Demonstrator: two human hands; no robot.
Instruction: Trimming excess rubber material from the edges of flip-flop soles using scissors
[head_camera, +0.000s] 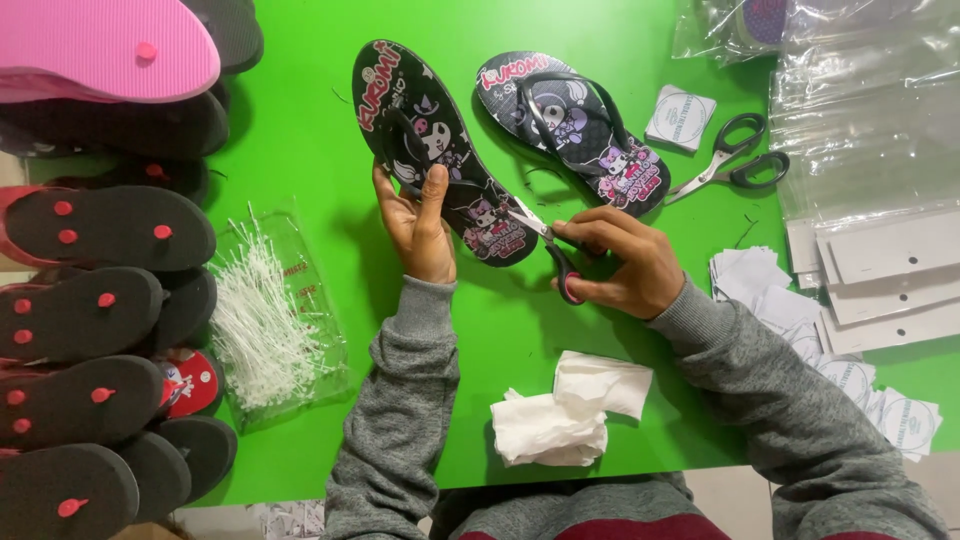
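My left hand (418, 222) grips a black flip-flop (432, 140) printed with cartoon figures, holding it tilted above the green table (300, 130). My right hand (622, 264) holds small scissors (545, 240) with dark handles, their blades touching the heel end of that flip-flop. The matching second flip-flop (578, 128) lies flat on the table just beyond, strap up.
Another pair of scissors (730, 160) lies at the right beside a white round-printed label (680, 117). Clear bags and white cards (880, 200) sit far right. A bag of white plastic ties (265, 310) and stacked flip-flops (90, 300) fill the left. Crumpled tissue (560, 410) lies near me.
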